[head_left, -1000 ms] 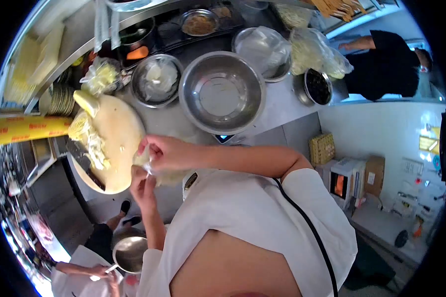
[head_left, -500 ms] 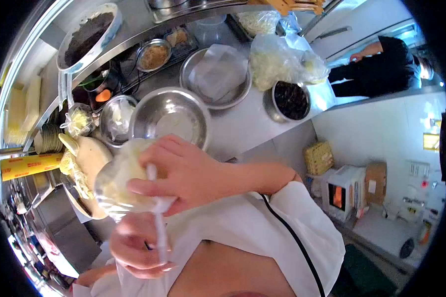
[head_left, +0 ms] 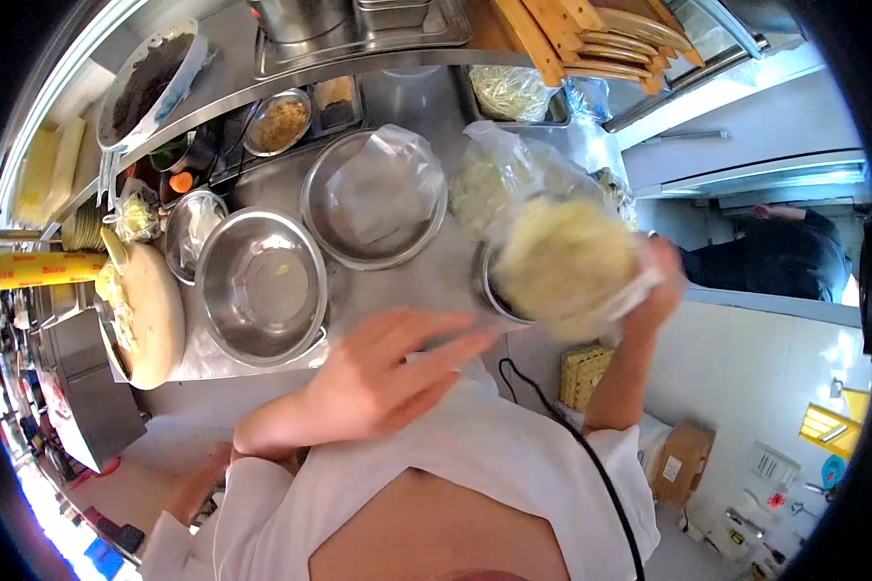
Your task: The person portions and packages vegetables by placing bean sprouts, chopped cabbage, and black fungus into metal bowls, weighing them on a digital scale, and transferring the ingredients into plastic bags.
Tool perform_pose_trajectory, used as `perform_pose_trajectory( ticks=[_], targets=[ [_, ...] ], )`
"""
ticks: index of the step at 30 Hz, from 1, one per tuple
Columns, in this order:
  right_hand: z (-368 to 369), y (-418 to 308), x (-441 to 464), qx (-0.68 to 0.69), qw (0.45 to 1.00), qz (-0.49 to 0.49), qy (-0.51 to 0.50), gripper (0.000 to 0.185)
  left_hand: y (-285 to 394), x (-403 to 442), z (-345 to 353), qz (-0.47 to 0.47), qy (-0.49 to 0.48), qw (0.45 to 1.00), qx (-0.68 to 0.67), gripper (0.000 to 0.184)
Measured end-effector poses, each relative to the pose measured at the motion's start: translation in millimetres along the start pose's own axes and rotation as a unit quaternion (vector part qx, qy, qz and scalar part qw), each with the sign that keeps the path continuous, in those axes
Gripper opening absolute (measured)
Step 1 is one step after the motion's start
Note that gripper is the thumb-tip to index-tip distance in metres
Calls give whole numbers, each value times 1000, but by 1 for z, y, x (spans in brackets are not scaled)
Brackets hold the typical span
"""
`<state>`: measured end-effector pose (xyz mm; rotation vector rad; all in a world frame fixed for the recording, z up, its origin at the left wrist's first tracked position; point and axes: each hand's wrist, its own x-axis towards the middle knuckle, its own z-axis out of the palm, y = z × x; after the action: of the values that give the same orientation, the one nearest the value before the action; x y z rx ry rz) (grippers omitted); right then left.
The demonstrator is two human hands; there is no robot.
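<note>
My right hand is closed around the gathered neck of a clear plastic bag of pale yellow food, blurred by motion. The bag hangs over the counter's right part and covers most of a round metal pot. Beside it lie other plastic bags with pale contents. Empty and with fingers stretched out, my left hand is in front of the counter edge, nearest to a large steel bowl with a small yellowish scrap inside. Behind that stands a wide metal basin holding a crumpled plastic bag.
A rounded wooden board with pale shreds is at the left, near a yellow box. Above runs a shelf with a tub of dark matter and wooden hangers. A person in dark clothes is beyond the right opening.
The bag has gone from in front of my chest at the left to the counter's right side, in my right hand. My left hand has let go of it. The view has shifted.
</note>
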<state>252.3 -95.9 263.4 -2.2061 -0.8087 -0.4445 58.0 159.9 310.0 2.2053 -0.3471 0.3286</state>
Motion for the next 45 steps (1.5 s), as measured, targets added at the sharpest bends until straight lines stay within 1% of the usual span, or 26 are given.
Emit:
perform_pose_trajectory(
  ticks=[1, 2, 4, 6, 8, 10, 13, 16, 17, 18, 20, 21, 22, 23, 24, 25, 28, 31, 34, 36, 37, 39, 40, 41, 43, 45],
  targets=[
    [-10, 27, 13, 39, 995, 6, 94, 19, -6, -1, 1, -36, -16, 999, -23, 45],
    [-13, 52, 29, 77, 979, 13, 186, 19, -15, -2, 5, -70, -12, 997, -22, 44],
    [-19, 74, 64, -28, 983, 35, 177, 21, -34, -7, 19, -141, -9, 990, -24, 41],
    [0, 139, 83, -79, 986, -46, 141, 28, -47, -5, 33, -172, 10, 985, -20, 38],
    [33, 208, 97, -122, 981, -95, 114, 27, -55, 0, 43, -204, 15, 979, -14, 36],
    [62, 228, 110, -91, 994, 1, 64, 36, -62, 5, 51, -234, 9, 972, -4, 35],
    [106, 290, 118, -72, 996, 21, 51, 37, -71, 6, 60, -263, -1, 965, 1, 34],
    [133, 299, 131, -74, 994, -44, 73, 36, -80, 2, 65, -277, -24, 960, 17, 32],
    [141, 304, 129, -60, 996, 37, 50, 35, -85, -4, 73, -271, 13, 962, 18, 27],
    [149, 310, 125, -78, 995, 39, -37, 36, -89, -9, 78, -281, 14, 960, 1, 27],
    [162, 321, 116, -120, 971, 40, -204, 40, -95, -17, 86, -292, 17, 956, -36, 25],
    [167, 328, 111, -101, 945, 64, -303, 61, -99, -23, 92, -298, 10, 954, -38, 24],
    [166, 336, 109, -88, 948, 59, -302, 62, -102, -28, 98, -304, 2, 952, -39, 23],
    [161, 336, 108, -75, 950, 55, -299, 63, -104, -34, 101, -309, -6, 950, -40, 22],
    [153, 321, 109, -62, 952, 51, -297, 63, -106, -38, 104, -316, -14, 948, -43, 21],
    [143, 305, 109, -121, 941, 89, -302, 58, -108, -41, 106, -323, -23, 945, -46, 21],
    [114, 271, 110, -163, 965, 3, -205, 44, -110, -48, 107, -326, -29, 944, -47, 20],
    [83, 177, 114, 31, 979, 108, -170, 30, -108, -52, 109, -331, -20, 942, -52, 19],
    [67, 114, 88, 107, 975, 127, -149, 19, -102, -55, 114, -328, -8, 942, -74, 19],
    [69, 72, 63, 113, 970, 102, -187, 16, -96, -64, 116, -313, -2, 947, -74, 19],
    [75, 55, 55, 114, 967, 92, -208, 15, -97, -68, 118, -304, -1, 950, -70, 19],
    [100, 29, 38, 215, 939, 112, -244, 14, -94, -75, 120, -302, -3, 951, -64, 19],
    [117, 12, 34, 207, 932, 116, -274, 16, -91, -79, 120, -310, -7, 948, -65, 19],
    [138, 7, 29, 226, 919, 78, -313, 23, -88, -83, 120, -320, -12, 945, -65, 19],
    [194, 11, 14, 190, 935, 26, -298, 33, -85, -91, 121, -327, -11, 942, -74, 21],
    [245, 22, 5, 26, 981, -35, -191, 41, -81, -99, 122, -340, -4, 937, -83, 22]
  ],
)
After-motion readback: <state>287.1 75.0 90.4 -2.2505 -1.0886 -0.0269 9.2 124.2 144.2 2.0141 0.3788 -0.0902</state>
